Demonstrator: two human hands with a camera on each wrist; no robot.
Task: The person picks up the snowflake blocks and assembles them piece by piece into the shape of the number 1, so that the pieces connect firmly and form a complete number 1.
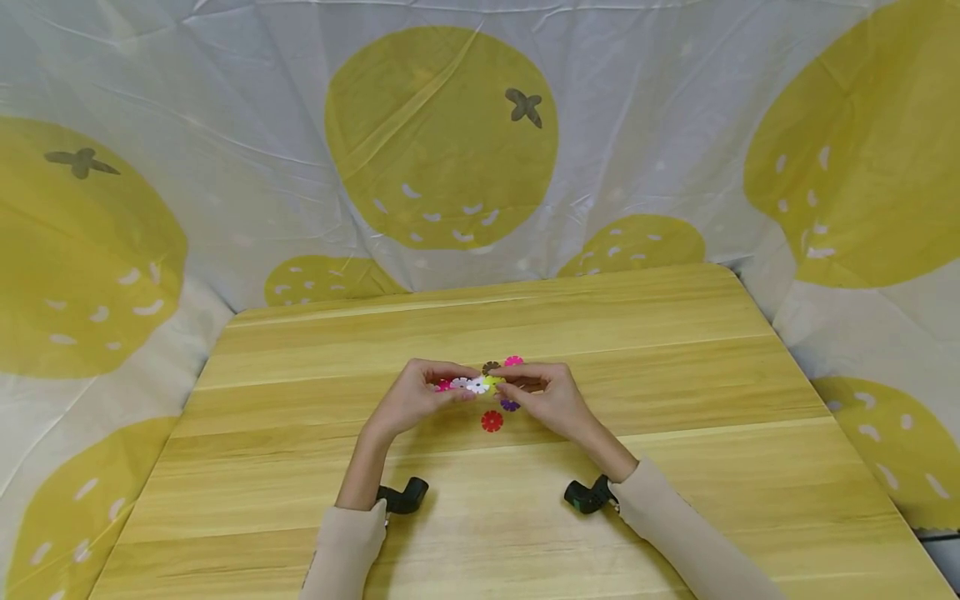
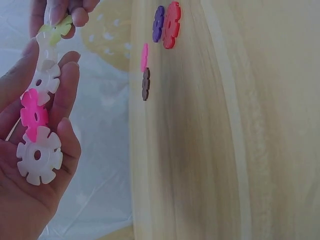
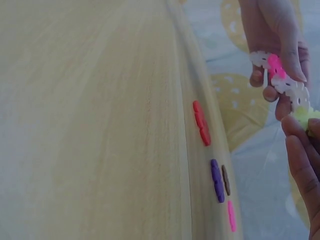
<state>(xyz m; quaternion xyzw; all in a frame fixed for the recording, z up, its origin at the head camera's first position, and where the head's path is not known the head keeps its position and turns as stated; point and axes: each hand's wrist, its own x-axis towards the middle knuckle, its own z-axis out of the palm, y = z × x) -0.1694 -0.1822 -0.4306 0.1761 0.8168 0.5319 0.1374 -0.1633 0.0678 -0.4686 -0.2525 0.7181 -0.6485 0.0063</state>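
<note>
Both hands on one chain

Head view: the left hand (image 1: pixel 414 395) and right hand (image 1: pixel 553 400) met above the middle of the bench (image 1: pixel 675 400), each pinching one chain (image 1: pixel 461 384) of notched discs. Around them on the bench were a brown disc (image 1: pixel 491 367) and a loose pink disc (image 1: pixel 514 361) on the far side, a purple disc (image 1: pixel 510 406) partly under the right hand, and a red disc (image 1: pixel 491 422) nearest the person.

Left wrist view: the left hand was half curled, its thumb on one side of the chain and fingers on the other. The chain ran from a white disc (image 2: pixel 48 162) by the palm through a pink link (image 2: pixel 35 115) and two more white discs to a yellow disc (image 2: pixel 59 29), which the right hand gripped.

Right wrist view: the thumb and fingers of the right hand closed on the yellow disc at the frame's edge, partly cut off. The chain was off the bench, with the patterned cloth (image 3: pixel 250 165) behind it.
</note>
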